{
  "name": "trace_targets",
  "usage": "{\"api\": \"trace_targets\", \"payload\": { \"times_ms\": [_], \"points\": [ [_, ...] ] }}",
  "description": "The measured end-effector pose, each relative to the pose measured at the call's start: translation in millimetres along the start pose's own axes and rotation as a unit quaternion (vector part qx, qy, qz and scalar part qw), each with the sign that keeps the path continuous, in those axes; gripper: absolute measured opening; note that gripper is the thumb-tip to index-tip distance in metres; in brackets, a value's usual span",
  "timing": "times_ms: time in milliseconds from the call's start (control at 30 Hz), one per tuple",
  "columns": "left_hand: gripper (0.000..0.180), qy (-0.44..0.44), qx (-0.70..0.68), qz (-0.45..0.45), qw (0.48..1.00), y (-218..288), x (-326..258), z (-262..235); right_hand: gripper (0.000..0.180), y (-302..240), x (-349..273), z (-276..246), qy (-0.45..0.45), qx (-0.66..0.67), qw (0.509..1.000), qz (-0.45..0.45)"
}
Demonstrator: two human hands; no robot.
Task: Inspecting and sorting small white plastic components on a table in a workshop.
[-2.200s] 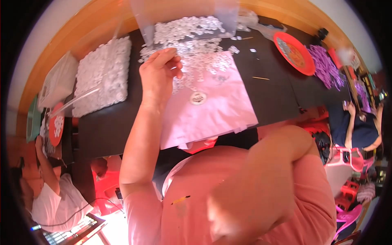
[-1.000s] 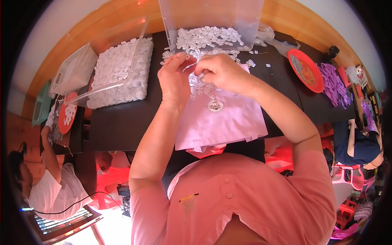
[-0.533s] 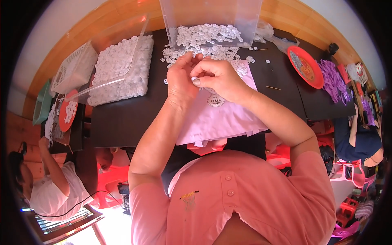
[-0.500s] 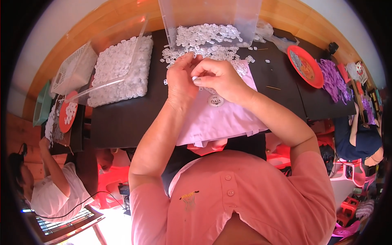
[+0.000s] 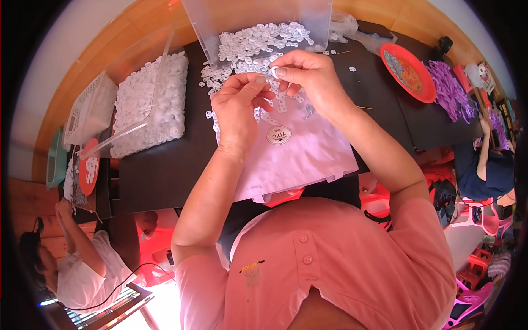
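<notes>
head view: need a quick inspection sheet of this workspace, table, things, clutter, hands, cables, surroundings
surface: dark table, partly covered by a pink cloth
things: loose white pieces on table and cloth, more in the clear bin
clutter: red plate, purple strips, thin stick, plastic bag; white heap at left
hands: right hand pinches one white piece; left hand is close beside it, fingers curled, grip unclear
cables: black cable at lower left, off the table
surroundings: one person in white at left, another in dark clothing at right
</notes>
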State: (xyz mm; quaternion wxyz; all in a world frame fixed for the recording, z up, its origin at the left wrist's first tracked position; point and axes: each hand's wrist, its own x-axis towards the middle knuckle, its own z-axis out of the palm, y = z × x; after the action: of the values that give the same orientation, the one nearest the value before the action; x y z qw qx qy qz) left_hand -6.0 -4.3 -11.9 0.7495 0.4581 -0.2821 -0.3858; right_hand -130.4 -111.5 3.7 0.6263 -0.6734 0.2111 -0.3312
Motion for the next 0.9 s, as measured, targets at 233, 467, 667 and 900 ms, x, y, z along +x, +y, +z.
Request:
{"api": "trace_targets", "payload": {
  "times_ms": [233,467,667,900],
  "points": [
    [0.010,0.003,0.007,0.000,1.000,1.4,-1.7,1.4,0.017,0.0,-0.5,-0.1,-0.002,-0.003,1.000,0.005],
    [0.009,0.009,0.005,0.009,1.000,0.1,-1.6,2.0,0.017,-0.5,-1.4,-1.7,-0.003,-0.005,1.000,-0.010],
    [0.009,-0.007,0.014,0.012,1.000,-2.4,-2.0,0.3,0.017,1.9,-2.8,-2.1,-0.024,-0.012,0.999,-0.025],
    [0.011,-0.030,0.017,0.010,0.999,-3.8,-4.8,3.6,0.011,-0.4,-4.5,-4.0,-0.031,0.017,0.999,-0.007]
  ]
}}
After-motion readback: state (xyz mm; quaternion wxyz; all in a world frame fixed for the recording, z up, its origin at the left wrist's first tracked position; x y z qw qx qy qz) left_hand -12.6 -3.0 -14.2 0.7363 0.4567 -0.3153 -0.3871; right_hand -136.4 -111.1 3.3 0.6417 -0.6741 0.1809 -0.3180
